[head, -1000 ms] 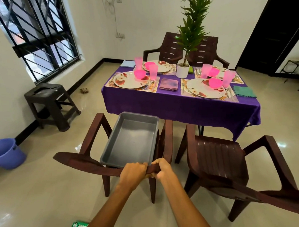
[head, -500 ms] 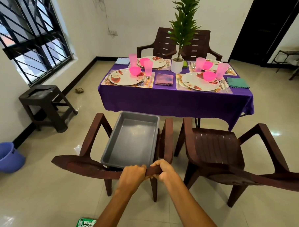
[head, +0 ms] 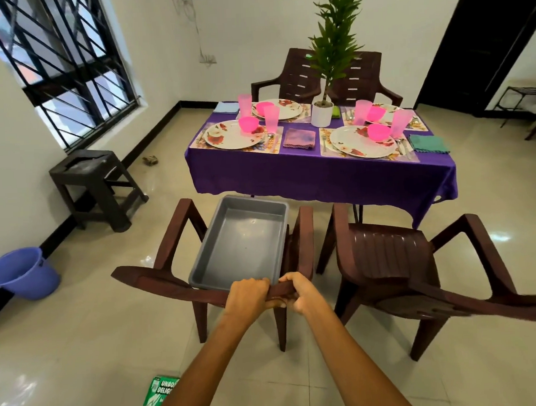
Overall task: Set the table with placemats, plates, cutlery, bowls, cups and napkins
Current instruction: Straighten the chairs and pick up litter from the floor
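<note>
Indoors, purple-clothed table (head: 321,176) on tiled floor (head: 82,349)

left hand (head: 248,296): curled grip | right hand (head: 302,293): curled grip | arms extended

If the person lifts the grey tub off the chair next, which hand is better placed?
Left, slightly. The left hand grips the chair back directly below the grey tub's near rim. The right hand grips beside the tub's corner.

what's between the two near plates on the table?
Head view: between the left near plate and the right near plate lies a folded purple napkin on the purple tablecloth, apart from both placemats.
</note>
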`<action>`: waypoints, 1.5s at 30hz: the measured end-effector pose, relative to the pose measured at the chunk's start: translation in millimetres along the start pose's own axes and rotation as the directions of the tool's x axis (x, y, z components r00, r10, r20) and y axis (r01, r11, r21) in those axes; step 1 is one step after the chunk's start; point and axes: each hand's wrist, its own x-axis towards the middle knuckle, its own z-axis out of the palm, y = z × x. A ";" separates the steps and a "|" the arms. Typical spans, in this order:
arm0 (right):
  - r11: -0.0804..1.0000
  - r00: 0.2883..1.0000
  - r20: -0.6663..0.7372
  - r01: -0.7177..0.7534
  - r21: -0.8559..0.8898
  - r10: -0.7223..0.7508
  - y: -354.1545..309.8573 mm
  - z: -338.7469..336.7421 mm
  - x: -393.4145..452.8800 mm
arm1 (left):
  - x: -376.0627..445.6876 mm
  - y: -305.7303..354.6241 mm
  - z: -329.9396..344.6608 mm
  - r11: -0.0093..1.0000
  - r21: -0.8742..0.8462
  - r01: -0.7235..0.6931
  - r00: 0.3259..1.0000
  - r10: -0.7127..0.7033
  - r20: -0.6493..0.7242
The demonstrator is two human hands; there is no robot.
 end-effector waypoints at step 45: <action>-0.004 0.685 0.030 0.039 -0.999 -0.728 -478.0 -806.8 160.2 | 533.9 835.6 6.2 0.911 -0.406 0.067 0.984 -0.128 -0.124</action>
